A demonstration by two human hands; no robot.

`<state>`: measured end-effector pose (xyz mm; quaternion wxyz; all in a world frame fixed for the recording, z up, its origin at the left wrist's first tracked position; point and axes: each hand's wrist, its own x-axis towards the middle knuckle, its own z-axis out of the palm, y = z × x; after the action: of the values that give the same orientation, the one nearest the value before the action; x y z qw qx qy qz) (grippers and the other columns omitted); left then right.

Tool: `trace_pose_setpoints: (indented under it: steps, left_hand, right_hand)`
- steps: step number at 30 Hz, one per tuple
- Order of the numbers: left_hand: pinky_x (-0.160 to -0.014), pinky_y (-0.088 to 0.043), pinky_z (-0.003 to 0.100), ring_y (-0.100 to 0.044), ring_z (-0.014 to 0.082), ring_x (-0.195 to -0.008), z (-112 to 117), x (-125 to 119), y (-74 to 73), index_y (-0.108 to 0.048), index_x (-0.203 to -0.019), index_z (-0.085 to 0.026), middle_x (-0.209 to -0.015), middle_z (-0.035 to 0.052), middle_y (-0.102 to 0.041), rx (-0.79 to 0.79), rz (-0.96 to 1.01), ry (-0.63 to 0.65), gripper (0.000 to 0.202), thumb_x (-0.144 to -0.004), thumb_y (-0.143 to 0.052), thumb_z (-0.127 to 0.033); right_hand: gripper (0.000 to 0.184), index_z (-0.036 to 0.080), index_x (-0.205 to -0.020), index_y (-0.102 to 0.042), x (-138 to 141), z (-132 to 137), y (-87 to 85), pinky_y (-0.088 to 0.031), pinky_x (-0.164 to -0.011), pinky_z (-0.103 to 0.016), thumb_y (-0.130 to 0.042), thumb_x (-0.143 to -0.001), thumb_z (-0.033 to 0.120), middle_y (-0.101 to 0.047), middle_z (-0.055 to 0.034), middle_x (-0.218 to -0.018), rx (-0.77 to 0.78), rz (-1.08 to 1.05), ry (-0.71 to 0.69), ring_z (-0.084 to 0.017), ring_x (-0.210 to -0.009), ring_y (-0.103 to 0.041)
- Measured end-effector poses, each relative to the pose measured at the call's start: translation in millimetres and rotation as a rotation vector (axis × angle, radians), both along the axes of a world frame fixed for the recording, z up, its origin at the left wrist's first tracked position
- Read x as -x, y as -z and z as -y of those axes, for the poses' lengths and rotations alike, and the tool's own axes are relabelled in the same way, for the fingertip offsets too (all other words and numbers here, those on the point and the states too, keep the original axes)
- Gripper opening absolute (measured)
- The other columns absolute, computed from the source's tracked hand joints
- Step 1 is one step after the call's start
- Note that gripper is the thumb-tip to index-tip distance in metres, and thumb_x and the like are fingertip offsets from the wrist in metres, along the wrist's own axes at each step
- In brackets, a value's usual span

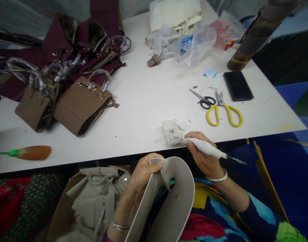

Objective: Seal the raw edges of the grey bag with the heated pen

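Observation:
My left hand [147,171] grips the top edge of a light grey handbag body [186,188], thumb on the near face. The piece bends open below the table edge, with a cut-out hole and a small gold fitting on its inner face. My right hand [204,158] is closed around a white-wrapped tool [206,148]. The tool's thin metal tip points left, over a white pad [168,129] at the table's front edge. A thin wire or rod sticks out of the tool's back end. I cannot tell whether the tip touches the pad.
Yellow-handled scissors [224,109], small black scissors [204,99] and a black phone [238,85] lie right. Behind stand a bottle [260,33] and plastic bags [194,47]. Brown handbags [79,104], maroon ones, and an orange squeeze bottle [34,153] are left. A box holds grey bags [93,198].

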<state>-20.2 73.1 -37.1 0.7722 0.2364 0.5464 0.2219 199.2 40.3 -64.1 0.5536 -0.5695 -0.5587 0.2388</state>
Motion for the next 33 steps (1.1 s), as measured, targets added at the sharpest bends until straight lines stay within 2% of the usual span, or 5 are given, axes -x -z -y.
trace_pose_setpoints:
  steps: [3, 9, 16, 26, 33]
  left_hand:
    - [-0.056, -0.044, 0.025, -0.058, 0.0141, -0.054, 1, 1, -1.4, -0.07, -0.076, -0.015, -0.063, 0.0017, -0.069, 0.043, -0.014, -0.01, 0.048, -0.047, -0.101, -0.036]
    - [-0.057, -0.044, 0.025, -0.058, 0.0136, -0.055, 4, 2, 4.6, -0.071, -0.079, -0.013, -0.065, 0.0016, -0.068, 0.05, 0.035, 0.009, 0.048, -0.051, -0.101, -0.036]
    - [-0.056, -0.044, 0.025, -0.058, 0.0137, -0.056, 10, 6, 17.9, -0.072, -0.083, -0.013, -0.066, 0.0025, -0.068, 0.043, 0.064, 0.032, 0.047, -0.054, -0.1, -0.038]
    - [-0.055, -0.041, 0.024, -0.054, 0.012, -0.055, 12, -4, 0.7, -0.069, -0.08, -0.013, -0.064, 0.0007, -0.064, 0.034, 0.086, 0.023, 0.047, -0.054, -0.1, -0.038]
    - [-0.057, -0.039, 0.024, -0.053, 0.0118, -0.057, 19, -9, 1.0, -0.066, -0.084, -0.014, -0.066, -0.0004, -0.062, -0.014, 0.054, -0.022, 0.05, -0.056, -0.098, -0.041]
  right_hand:
    - [0.007, 0.023, -0.105, -0.068, 1, 7, -3.3, -0.052, -0.081, -0.032, -0.068, -0.1, 0.028, -0.07, -0.0029, -0.093, 0.039, -0.103, -0.006, -0.018, -0.085, -0.066]
    - [0.019, 0.021, -0.095, -0.067, 4, 10, -8.8, -0.048, -0.069, -0.028, -0.061, -0.105, 0.036, -0.063, 0.0008, -0.078, 0.27, -0.388, -0.356, -0.014, -0.072, -0.06]
    - [0.021, 0.019, -0.093, -0.067, 8, 6, -10.3, -0.045, -0.069, -0.027, -0.064, -0.102, 0.038, -0.06, 0.0019, -0.077, 0.296, -0.436, -0.395, -0.013, -0.07, -0.056]
    - [0.023, 0.019, -0.094, -0.068, 10, 5, -9.7, -0.048, -0.069, -0.028, -0.066, -0.1, 0.041, -0.062, 0.0012, -0.077, 0.336, -0.36, -0.39, -0.014, -0.069, -0.058]
    - [0.028, 0.019, -0.087, -0.064, 16, -2, -10.0, -0.048, -0.067, -0.028, -0.062, -0.101, 0.043, -0.063, 0.0012, -0.073, 0.382, -0.323, -0.366, -0.015, -0.067, -0.06]
